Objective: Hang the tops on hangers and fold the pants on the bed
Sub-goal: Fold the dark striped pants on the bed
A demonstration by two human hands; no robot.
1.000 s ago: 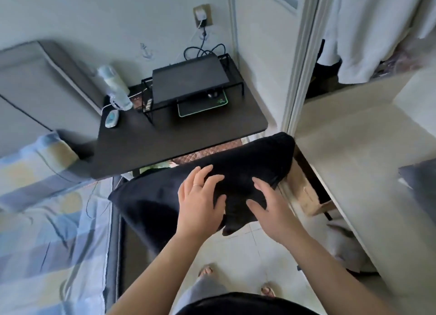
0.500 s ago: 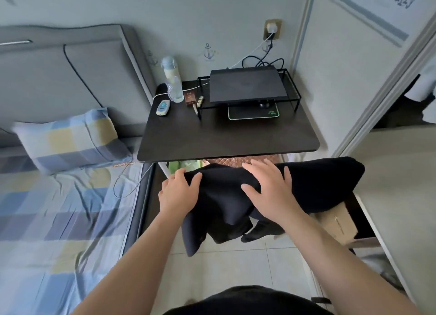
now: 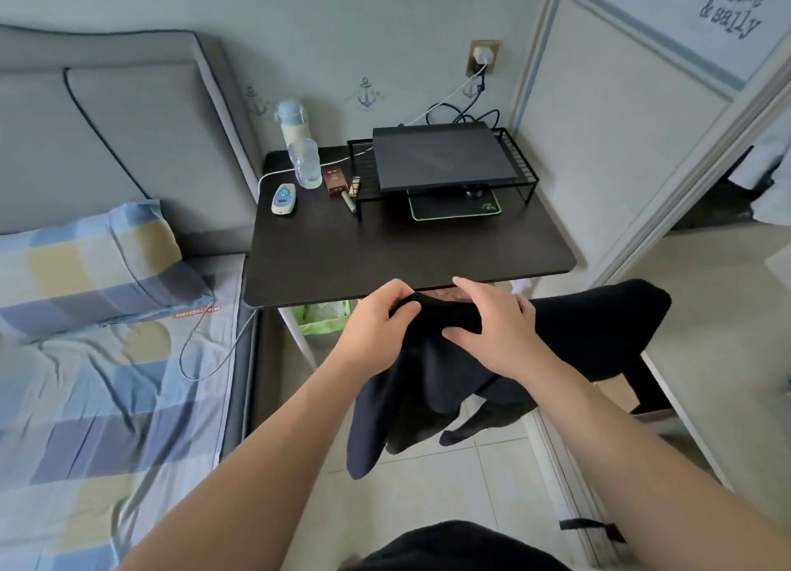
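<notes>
pale wall with anchor decals [image 3: 366, 93], grey padded headboard [image 3: 107, 142], dark bedside table [image 3: 406, 245], light tiled floor [image 3: 449, 485]

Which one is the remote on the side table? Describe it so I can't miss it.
Find the dark side table beside the bed's headboard. On its back left corner, just left of the clear water bottle, lies the remote: a small white oval handset with a blue screen, the only pale flat item there.

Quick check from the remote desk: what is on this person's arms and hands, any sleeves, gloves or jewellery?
Both forearms are bare up to the frame edge, with no sleeves in view. The left hand and the right hand wear no gloves. No watch or bracelet shows on either wrist. I can make out no ring, though some fingers are partly hidden.
</notes>
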